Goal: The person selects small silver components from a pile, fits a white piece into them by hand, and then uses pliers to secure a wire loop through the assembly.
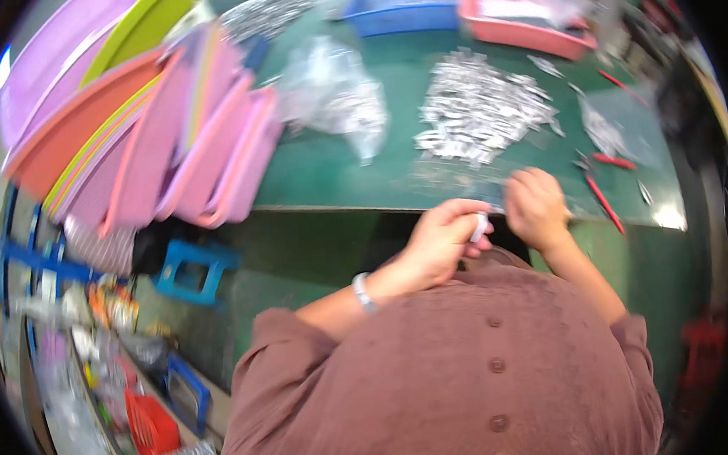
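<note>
My left hand (444,241) is closed around a small white part (481,226) at the near edge of the green table (327,167). My right hand (536,207) rests on the table edge just to its right, fingers curled; whether it holds anything is hidden. A heap of small silvery packets (480,108) lies on the table beyond both hands. A bracelet (362,293) is on my left wrist.
Stacked pink, orange and green trays (149,124) lean at the table's left. Clear plastic bags (335,92) lie mid-table. A blue bin (405,8) and a pink bin (522,19) stand at the back. Red tools (606,204) lie at right. A blue stool (193,271) stands below.
</note>
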`<state>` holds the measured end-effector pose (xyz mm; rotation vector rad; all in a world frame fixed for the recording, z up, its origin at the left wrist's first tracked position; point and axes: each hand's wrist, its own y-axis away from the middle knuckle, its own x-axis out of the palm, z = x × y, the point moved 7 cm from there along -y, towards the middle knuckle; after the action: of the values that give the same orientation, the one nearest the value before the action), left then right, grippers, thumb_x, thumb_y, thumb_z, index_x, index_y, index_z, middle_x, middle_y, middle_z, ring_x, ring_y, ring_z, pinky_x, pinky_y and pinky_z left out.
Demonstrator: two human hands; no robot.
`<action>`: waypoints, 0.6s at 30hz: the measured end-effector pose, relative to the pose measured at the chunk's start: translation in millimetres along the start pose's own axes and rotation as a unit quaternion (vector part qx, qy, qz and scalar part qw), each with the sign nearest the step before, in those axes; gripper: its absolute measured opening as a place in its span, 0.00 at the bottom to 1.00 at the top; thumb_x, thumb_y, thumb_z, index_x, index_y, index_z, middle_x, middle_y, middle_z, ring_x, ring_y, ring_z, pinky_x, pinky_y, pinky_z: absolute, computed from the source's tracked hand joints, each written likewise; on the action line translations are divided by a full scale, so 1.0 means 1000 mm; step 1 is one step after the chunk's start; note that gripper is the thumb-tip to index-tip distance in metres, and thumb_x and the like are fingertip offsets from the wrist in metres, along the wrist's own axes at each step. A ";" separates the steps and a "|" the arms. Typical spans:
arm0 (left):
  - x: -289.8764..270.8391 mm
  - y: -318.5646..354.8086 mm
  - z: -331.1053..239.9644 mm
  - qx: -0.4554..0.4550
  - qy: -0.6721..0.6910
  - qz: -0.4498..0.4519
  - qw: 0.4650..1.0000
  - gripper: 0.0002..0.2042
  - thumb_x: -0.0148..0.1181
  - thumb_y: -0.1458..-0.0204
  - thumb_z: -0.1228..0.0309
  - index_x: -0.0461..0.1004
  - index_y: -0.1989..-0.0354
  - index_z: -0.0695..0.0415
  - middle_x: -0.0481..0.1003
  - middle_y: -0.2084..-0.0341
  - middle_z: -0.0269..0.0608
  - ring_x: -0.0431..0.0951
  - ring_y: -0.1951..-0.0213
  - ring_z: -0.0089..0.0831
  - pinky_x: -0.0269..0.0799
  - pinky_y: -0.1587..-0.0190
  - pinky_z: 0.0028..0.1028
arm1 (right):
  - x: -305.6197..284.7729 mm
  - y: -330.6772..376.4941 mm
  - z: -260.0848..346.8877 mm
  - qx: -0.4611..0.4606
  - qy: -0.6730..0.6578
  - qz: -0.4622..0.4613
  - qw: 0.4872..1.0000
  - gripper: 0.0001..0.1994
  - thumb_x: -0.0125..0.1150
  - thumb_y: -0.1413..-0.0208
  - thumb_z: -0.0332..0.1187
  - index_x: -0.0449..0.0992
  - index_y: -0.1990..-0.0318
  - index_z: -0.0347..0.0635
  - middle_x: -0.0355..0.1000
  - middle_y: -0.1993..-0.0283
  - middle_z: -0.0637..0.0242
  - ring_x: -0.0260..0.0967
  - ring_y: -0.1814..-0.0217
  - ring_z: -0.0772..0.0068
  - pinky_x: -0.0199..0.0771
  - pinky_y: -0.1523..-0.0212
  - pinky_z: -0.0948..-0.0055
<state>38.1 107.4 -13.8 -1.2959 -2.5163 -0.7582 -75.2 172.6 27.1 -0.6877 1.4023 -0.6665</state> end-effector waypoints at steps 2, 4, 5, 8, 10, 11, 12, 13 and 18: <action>0.004 0.006 0.001 0.000 0.010 -0.001 1.000 0.09 0.49 0.51 0.74 0.68 0.60 0.61 0.70 0.76 0.36 0.69 0.76 0.21 0.65 0.75 0.18 | 0.006 0.002 -0.001 -0.002 -0.006 0.020 1.000 0.04 0.53 0.66 0.27 0.67 0.78 0.41 0.62 0.75 0.64 0.61 0.70 0.64 0.61 0.68 0.69; 0.012 0.003 0.008 -0.021 0.007 0.000 1.000 0.08 0.48 0.50 0.75 0.68 0.62 0.60 0.70 0.77 0.36 0.68 0.78 0.21 0.63 0.76 0.18 | 0.001 0.002 -0.004 0.009 0.003 0.012 1.000 0.04 0.52 0.67 0.28 0.66 0.80 0.42 0.61 0.76 0.66 0.60 0.70 0.65 0.60 0.69 0.70; 0.017 0.003 0.011 -0.020 0.007 0.010 1.000 0.07 0.48 0.50 0.76 0.68 0.62 0.60 0.70 0.77 0.36 0.68 0.78 0.21 0.63 0.76 0.18 | -0.002 0.006 -0.005 0.014 0.007 0.008 1.000 0.04 0.53 0.67 0.28 0.66 0.80 0.42 0.61 0.75 0.66 0.60 0.69 0.65 0.60 0.68 0.70; 0.029 -0.002 0.014 -0.016 0.004 0.028 0.999 0.08 0.48 0.50 0.76 0.68 0.61 0.60 0.71 0.76 0.35 0.69 0.79 0.19 0.63 0.78 0.15 | -0.006 0.013 -0.010 0.028 0.021 0.007 0.999 0.04 0.53 0.68 0.29 0.66 0.80 0.43 0.62 0.75 0.67 0.60 0.68 0.66 0.60 0.67 0.70; 0.032 -0.003 0.013 0.001 -0.004 0.022 1.000 0.08 0.47 0.50 0.76 0.68 0.61 0.61 0.71 0.77 0.35 0.69 0.79 0.19 0.63 0.78 0.15 | -0.006 0.015 -0.009 0.012 0.014 -0.002 1.000 0.04 0.53 0.67 0.30 0.66 0.80 0.43 0.61 0.75 0.67 0.60 0.68 0.67 0.59 0.66 0.70; 0.032 -0.003 0.011 0.010 -0.017 0.015 1.000 0.08 0.47 0.50 0.76 0.67 0.61 0.61 0.71 0.77 0.35 0.69 0.79 0.19 0.63 0.78 0.15 | -0.006 0.015 -0.008 0.009 0.017 -0.002 1.000 0.04 0.53 0.67 0.31 0.66 0.81 0.44 0.61 0.75 0.67 0.59 0.68 0.67 0.59 0.66 0.71; 0.031 -0.003 0.009 0.018 -0.028 0.007 0.999 0.08 0.47 0.50 0.76 0.67 0.61 0.61 0.71 0.77 0.35 0.69 0.79 0.19 0.63 0.78 0.15 | -0.006 0.014 -0.008 0.013 0.017 0.002 1.000 0.04 0.53 0.67 0.31 0.66 0.81 0.44 0.61 0.75 0.67 0.59 0.68 0.67 0.59 0.66 0.71; 0.029 -0.004 0.006 0.029 -0.037 0.003 0.999 0.08 0.48 0.50 0.75 0.67 0.61 0.61 0.71 0.77 0.35 0.69 0.79 0.19 0.62 0.78 0.15 | -0.006 0.012 -0.007 0.011 0.019 0.000 1.000 0.04 0.53 0.67 0.31 0.66 0.81 0.44 0.61 0.76 0.68 0.59 0.67 0.67 0.59 0.66 0.71; 0.010 -0.008 -0.009 0.062 -0.025 -0.031 0.997 0.08 0.49 0.51 0.76 0.68 0.61 0.60 0.71 0.76 0.36 0.70 0.78 0.20 0.63 0.78 0.15 | 0.000 0.012 -0.008 0.013 0.015 0.009 1.000 0.05 0.54 0.68 0.31 0.67 0.80 0.44 0.61 0.74 0.67 0.59 0.65 0.66 0.59 0.64 0.71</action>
<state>25.7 105.4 -4.7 -1.2158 -2.6067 -0.5787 -83.0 180.0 17.0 -0.6459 1.4229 -0.6823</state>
